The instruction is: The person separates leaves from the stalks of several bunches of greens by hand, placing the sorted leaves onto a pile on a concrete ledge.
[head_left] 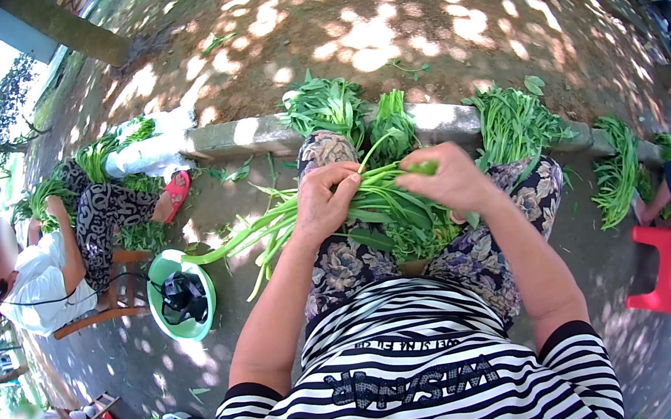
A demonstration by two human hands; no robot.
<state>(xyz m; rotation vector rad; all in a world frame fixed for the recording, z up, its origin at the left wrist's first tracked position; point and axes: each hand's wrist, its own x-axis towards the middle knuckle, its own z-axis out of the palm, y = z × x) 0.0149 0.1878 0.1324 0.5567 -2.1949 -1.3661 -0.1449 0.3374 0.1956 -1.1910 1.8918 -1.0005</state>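
A loose bunch of water spinach [268,219] lies across my lap, its long pale stems pointing left and its narrow leaves to the right. My left hand [329,197] is closed around the stems above my left knee. Close beside it, my right hand [450,179] has its thumb and fingers pinched on a leafy end of the greens; its fingertips are partly hidden. More leaves [418,236] hang between my knees. Just past my knees, a leafy pile [327,106] and a smaller bundle [392,120] rest against the kerb.
A pale green basin [208,289] with a dark bag inside stands left. Beyond it a person [52,266] sits on a wooden chair holding greens. More greens [516,122] lie along the kerb [233,140]. At right, a person sits by a red plastic stool [660,275].
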